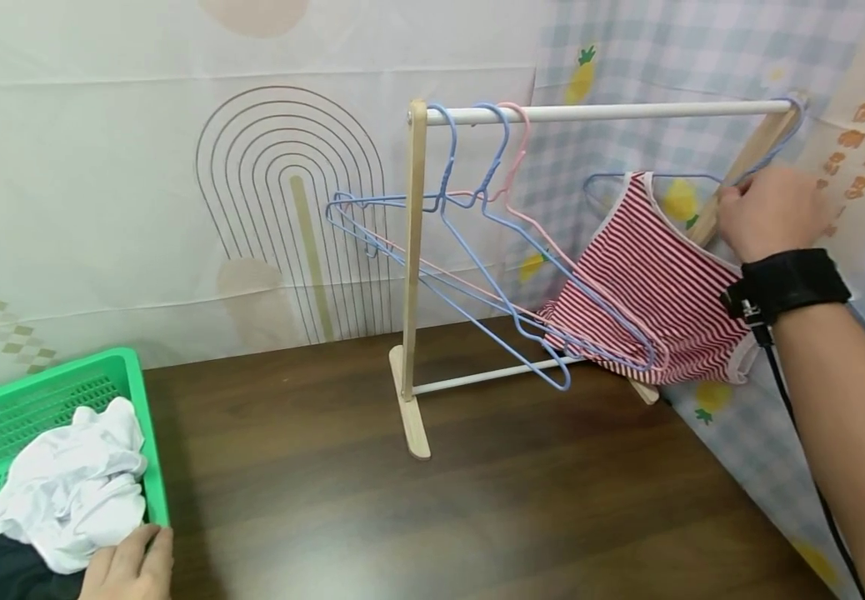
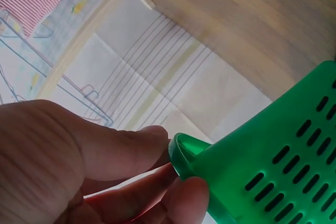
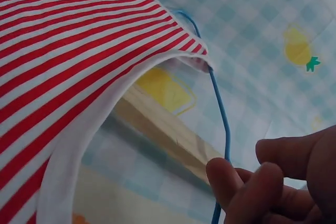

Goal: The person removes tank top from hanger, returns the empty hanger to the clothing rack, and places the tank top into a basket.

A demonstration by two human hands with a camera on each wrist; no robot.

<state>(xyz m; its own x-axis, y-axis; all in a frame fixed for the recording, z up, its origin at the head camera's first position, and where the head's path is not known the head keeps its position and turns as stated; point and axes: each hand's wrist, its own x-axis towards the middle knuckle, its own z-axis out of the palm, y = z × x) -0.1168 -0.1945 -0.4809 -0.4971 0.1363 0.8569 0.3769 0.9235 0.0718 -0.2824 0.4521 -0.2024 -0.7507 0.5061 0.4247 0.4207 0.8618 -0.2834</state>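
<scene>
At the rack's right end, my right hand (image 1: 773,212) has its fingers curled at the neck of a blue clothes hanger (image 3: 220,111). The hanger's hook sits over the end of the white rod. A red-and-white striped sleeveless top (image 1: 650,283) hangs from this hanger; in the right wrist view its white-edged strap lies on the wire. My left hand (image 1: 132,562) pinches the rim of a green plastic basket (image 2: 252,166) between thumb and fingers. Inside the basket lie a crumpled white cloth (image 1: 76,479) and a black cloth (image 1: 12,571).
A wooden clothes rack (image 1: 413,250) with a white rod (image 1: 627,111) stands on the brown table (image 1: 327,500). Two blue hangers (image 1: 470,250) and a pink hanger (image 1: 515,167) hang bare at its left end. Patterned sheets (image 1: 440,42) cover the walls close behind and right.
</scene>
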